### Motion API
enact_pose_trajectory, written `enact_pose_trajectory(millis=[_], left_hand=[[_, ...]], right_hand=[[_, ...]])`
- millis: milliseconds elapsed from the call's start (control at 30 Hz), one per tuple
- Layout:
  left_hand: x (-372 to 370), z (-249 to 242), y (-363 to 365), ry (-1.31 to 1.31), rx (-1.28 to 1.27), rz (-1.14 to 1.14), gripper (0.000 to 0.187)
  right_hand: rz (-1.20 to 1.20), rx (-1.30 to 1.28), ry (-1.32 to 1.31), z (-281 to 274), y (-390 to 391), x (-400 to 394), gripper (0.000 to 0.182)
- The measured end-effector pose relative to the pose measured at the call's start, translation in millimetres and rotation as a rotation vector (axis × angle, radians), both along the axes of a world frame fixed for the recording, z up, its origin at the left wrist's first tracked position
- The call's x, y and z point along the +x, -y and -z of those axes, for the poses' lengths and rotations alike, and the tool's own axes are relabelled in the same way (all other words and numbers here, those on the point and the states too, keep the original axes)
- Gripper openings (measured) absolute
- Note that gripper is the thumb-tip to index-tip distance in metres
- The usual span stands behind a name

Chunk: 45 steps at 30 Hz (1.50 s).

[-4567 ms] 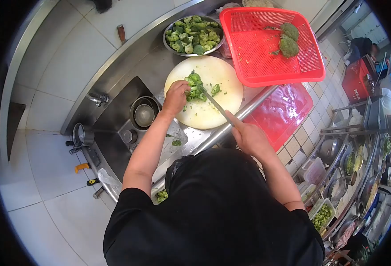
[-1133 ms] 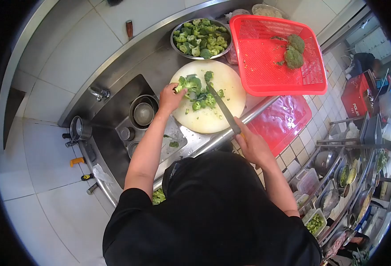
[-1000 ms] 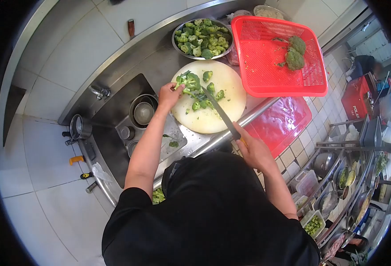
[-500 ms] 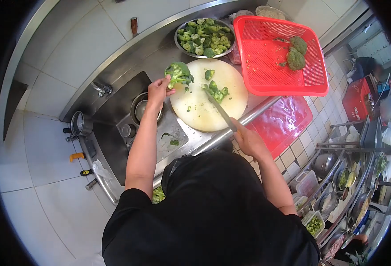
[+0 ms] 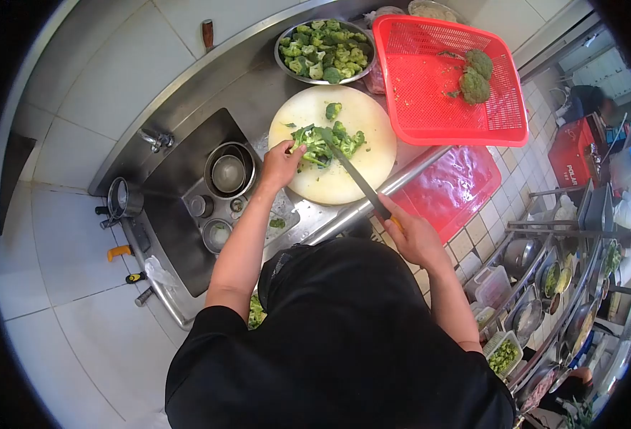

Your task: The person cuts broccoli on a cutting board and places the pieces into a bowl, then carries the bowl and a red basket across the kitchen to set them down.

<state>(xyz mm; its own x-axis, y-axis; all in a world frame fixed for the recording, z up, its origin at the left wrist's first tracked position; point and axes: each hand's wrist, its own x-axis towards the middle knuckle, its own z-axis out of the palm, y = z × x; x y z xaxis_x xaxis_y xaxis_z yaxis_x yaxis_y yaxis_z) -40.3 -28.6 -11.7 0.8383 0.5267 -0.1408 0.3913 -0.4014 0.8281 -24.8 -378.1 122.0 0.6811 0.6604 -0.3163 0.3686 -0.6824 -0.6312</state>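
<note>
On the round white cutting board point(image 5: 315, 189), my left hand point(image 5: 282, 164) grips a broccoli head point(image 5: 311, 146) by its left side. My right hand point(image 5: 413, 233) is closed around the handle of a long knife point(image 5: 359, 180). The blade reaches across the board, its tip end at the right side of the broccoli head. Cut florets point(image 5: 348, 140) lie just right of the blade, and a single floret point(image 5: 333, 110) sits farther back on the board.
Behind the board stands a metal bowl point(image 5: 279, 63) of florets. A red basket point(image 5: 430, 131) with broccoli heads is at the right, above a red lid-like sheet point(image 5: 452, 189). The sink point(image 5: 179, 186) with metal bowls point(image 5: 229, 174) lies left. Shelves with containers point(image 5: 505, 355) stand at lower right.
My left hand has lowered the broccoli head from above the board's left edge onto the board, beside the cut florets. The knife now meets it, and my right hand has shifted slightly right and down.
</note>
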Motion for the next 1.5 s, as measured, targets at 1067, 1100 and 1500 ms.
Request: enact_pose_trajectory(millis=[1067, 1100, 1500], left_hand=[[-18, 21, -13, 0.223, -0.563, -0.083, 0.036], [-23, 16, -18, 0.266, -0.622, -0.103, 0.036], [-242, -116, -89, -0.452, -0.208, 0.143, 0.023]], right_hand=[[0.0, 0.017, -0.023, 48, -27, 0, 0.056], [-0.005, 0.019, -0.028, 34, -26, 1, 0.056], [-0.033, 0.311, 0.015, 48, 23, 20, 0.053]])
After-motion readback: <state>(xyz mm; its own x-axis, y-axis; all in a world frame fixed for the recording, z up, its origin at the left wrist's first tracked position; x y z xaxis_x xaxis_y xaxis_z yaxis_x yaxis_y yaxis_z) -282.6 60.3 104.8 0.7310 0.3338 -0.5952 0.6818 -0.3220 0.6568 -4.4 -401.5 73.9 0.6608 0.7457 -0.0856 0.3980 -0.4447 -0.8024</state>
